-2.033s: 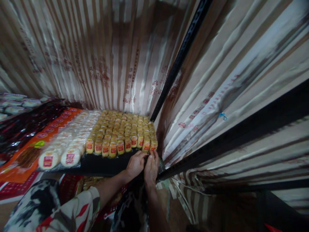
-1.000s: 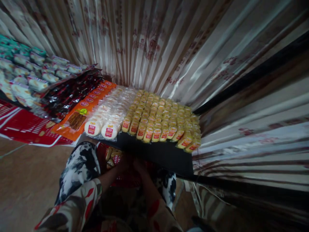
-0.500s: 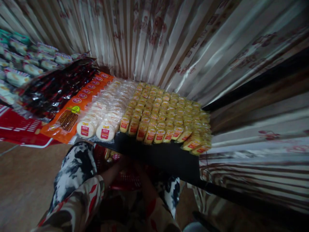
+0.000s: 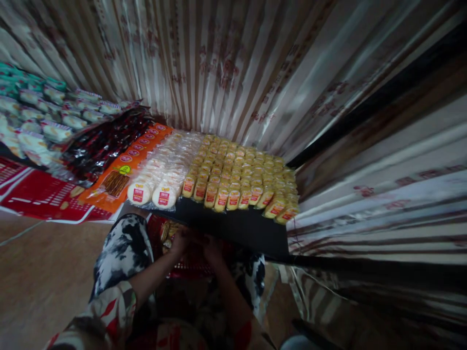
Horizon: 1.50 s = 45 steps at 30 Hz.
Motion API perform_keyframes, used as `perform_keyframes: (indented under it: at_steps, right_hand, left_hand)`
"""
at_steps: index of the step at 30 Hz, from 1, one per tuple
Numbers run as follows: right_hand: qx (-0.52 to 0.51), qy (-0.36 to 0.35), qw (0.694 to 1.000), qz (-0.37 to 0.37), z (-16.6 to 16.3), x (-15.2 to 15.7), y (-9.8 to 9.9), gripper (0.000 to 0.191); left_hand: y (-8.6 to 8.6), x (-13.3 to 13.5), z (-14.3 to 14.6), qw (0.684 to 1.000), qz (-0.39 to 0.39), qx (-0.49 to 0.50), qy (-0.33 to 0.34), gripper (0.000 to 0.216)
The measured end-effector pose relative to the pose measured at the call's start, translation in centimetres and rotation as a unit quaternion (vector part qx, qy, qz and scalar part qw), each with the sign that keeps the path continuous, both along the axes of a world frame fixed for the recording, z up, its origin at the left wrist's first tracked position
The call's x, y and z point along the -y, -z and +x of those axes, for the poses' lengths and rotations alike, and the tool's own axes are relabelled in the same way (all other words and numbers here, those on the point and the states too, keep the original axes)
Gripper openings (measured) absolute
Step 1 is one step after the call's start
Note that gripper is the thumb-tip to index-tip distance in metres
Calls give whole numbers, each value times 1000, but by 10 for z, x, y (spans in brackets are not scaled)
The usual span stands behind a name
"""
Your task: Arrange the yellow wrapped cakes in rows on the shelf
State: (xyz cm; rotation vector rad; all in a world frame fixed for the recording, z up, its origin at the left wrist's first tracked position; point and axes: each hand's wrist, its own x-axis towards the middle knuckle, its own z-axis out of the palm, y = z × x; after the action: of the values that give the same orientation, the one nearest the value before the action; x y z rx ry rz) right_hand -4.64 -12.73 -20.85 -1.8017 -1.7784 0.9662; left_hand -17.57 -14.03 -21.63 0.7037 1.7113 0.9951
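Both hands are low in front of me, at a red plastic basket [image 4: 189,269] between my knees. My left hand [image 4: 180,241] is beside several small wrapped snacks [image 4: 168,233] in the basket. My right hand [image 4: 212,248] is close to it on the right. Deep shadow under the black shelf [image 4: 237,228] hides the fingers of both, so I cannot make out what they hold. On the shelf above stand rows of yellow wrapped cakes [image 4: 233,177], and left of them two rows of round white wrapped crackers [image 4: 164,196].
Further left lie an orange snack packet [image 4: 109,187], dark shiny packets [image 4: 105,141] and white-and-green packets [image 4: 54,129]. A red printed sheet [image 4: 47,194] hangs below them. A pleated curtain [image 4: 219,63] rises behind the shelf, and a black bar [image 4: 365,112] crosses at right.
The view has shifted, so the left-hand packets show more. My forearms and hands stand out more clearly at the basket. The rows on the shelf look the same.
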Motion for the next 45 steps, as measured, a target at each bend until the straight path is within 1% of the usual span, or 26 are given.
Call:
perform_keyframes:
  at_steps: [2, 4, 9, 13, 15, 20, 22, 27, 29, 34, 38, 40, 43, 45]
  right_hand:
    - [-6, -1, 1000, 0, 2, 6, -10, 29]
    - [-17, 0, 1000, 7, 5, 13, -20, 29]
    - [-58, -8, 998, 38, 11, 29, -50, 33]
    - [-94, 2, 992, 89, 16, 40, -69, 25]
    - [-107, 12, 990, 93, 19, 44, -73, 24]
    - [-168, 43, 984, 36, 30, 48, -74, 30]
    - [-196, 56, 979, 25, 35, 49, -76, 32]
    - [-256, 81, 962, 52, 46, 47, -84, 30]
    - [-265, 97, 957, 62, 50, 45, -86, 29]
    - [-241, 124, 958, 96, 58, 42, -93, 28]
    - [-158, 136, 962, 179, 64, 41, -103, 29]
    - [-105, 146, 957, 228, 67, 40, -106, 30]
    - [-36, 154, 945, 286, 73, 32, -106, 34]
    - [-11, 158, 935, 317, 79, 23, -104, 38]
  left_hand:
    - [-14, 7, -3, 1000, 10, 7, -11, 8]
    - [-28, 14, -5, 999, 21, 18, -16, 6]
    - [-63, 30, -8, 997, 24, 67, -4, 16]
    - [-85, 39, -9, 995, 45, 90, 22, 25]
    - [-94, 41, -7, 994, 49, 92, 34, 28]
    - [-113, 38, 1, 991, 78, 97, 49, 31]
    - [-119, 37, 5, 989, 85, 109, 59, 32]
    - [-131, 32, 15, 982, 99, 137, 82, 32]
    - [-136, 29, 19, 980, 103, 139, 94, 32]
    - [-148, 15, 34, 979, 136, 62, 138, 27]
    - [-157, -3, 50, 961, 211, -22, 179, 19]
    - [-160, -13, 60, 947, 242, -61, 201, 26]
    - [-167, -30, 77, 927, 264, -130, 231, 40]
    - [-174, -42, 88, 904, 288, -191, 251, 42]
